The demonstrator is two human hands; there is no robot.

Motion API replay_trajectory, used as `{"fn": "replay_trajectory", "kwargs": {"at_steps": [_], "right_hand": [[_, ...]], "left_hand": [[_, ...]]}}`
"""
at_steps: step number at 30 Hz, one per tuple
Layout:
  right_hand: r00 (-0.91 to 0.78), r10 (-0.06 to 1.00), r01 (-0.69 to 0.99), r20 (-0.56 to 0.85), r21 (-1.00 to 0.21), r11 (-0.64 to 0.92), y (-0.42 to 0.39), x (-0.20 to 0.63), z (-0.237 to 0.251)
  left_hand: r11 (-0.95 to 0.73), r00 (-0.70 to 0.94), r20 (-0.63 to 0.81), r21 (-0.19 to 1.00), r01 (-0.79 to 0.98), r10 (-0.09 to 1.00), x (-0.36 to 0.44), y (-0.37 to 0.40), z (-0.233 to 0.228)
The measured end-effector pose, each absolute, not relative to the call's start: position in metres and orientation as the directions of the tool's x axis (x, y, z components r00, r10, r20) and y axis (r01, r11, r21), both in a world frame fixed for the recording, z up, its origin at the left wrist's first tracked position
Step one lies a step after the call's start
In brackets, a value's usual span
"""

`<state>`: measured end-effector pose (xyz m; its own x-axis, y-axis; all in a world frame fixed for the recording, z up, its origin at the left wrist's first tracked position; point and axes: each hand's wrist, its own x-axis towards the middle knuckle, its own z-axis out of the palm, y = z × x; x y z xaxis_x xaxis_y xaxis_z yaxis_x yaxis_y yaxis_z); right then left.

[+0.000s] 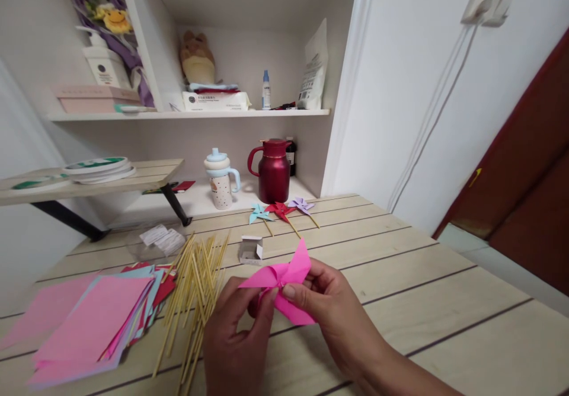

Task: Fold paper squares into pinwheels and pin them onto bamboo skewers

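We see both hands raised over the worktop [444, 289], left hand [235, 337] and right hand [331, 307] pinched together on a pink pinwheel [284, 280], thumbs at its centre.

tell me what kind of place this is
Probably a home craft corner, not a workshop. A pale wooden plank table holds a stack of coloured paper squares and thin wooden sticks; white wall shelves behind carry a dark red jug. Both hands hold a pink paper pinwheel.
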<state>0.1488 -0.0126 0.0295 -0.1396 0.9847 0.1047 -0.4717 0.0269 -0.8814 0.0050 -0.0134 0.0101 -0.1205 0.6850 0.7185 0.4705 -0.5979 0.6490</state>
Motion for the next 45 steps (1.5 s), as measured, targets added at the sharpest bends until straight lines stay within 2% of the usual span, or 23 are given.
{"fn": "replay_trajectory", "kwargs": {"at_steps": [10,24,32,36,42,45], "right_hand": [[-0.1,0.992,-0.48,0.08,-0.877,0.022,-0.013,0.15,0.0268],[-0.114,0.991,-0.494,0.073,-0.869,0.008,-0.0153,0.1488,0.0265],[-0.108,0.992,-0.499,0.064,-0.867,0.002,-0.0181,0.1484,0.027],[-0.091,0.995,-0.499,0.049,-0.867,-0.003,-0.0186,0.1471,0.0287],[-0.066,0.997,-0.513,0.025,-0.858,-0.013,-0.0192,0.1462,0.0296],[-0.08,0.996,-0.51,0.033,-0.86,-0.012,-0.0189,0.1466,0.0309]], "left_hand": [[-0.599,-0.09,0.697,0.668,0.442,0.712,0.007,-0.0161,0.0062],[-0.6,-0.133,0.734,0.632,0.491,0.666,0.0062,-0.0158,0.0084],[-0.668,-0.034,0.833,0.467,0.58,0.553,-0.0008,-0.0187,0.0056],[-0.658,-0.045,0.836,0.462,0.595,0.546,-0.0005,-0.0204,0.0054],[-0.722,0.122,0.913,0.219,0.656,0.388,-0.002,-0.0191,0.006],[-0.716,0.119,0.919,0.206,0.667,0.376,-0.0017,-0.0181,0.0076]]}}
